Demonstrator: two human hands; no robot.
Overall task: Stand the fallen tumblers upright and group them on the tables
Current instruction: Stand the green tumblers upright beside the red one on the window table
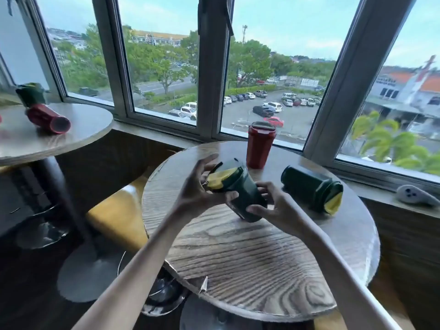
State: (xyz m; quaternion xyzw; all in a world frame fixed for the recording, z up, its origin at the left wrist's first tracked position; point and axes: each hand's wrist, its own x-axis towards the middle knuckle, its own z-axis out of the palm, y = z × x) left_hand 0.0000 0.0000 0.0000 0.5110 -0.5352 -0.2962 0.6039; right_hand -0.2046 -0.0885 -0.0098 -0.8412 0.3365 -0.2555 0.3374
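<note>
Left hand and right hand both clasp the tilted green tumbler (lettering unreadable); red tumbler stands at twelve o'clock, fallen green tumbler at two.

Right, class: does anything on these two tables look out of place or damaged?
One green tumbler lies on its side on the near table; a red tumbler lies fallen on the far table. The near table's front edge looks chipped.

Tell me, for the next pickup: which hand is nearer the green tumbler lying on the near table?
Right. Both hands grip the held tumbler: the right hand at its base, left of the lying tumbler; the left hand at its lid, farther left.
</note>
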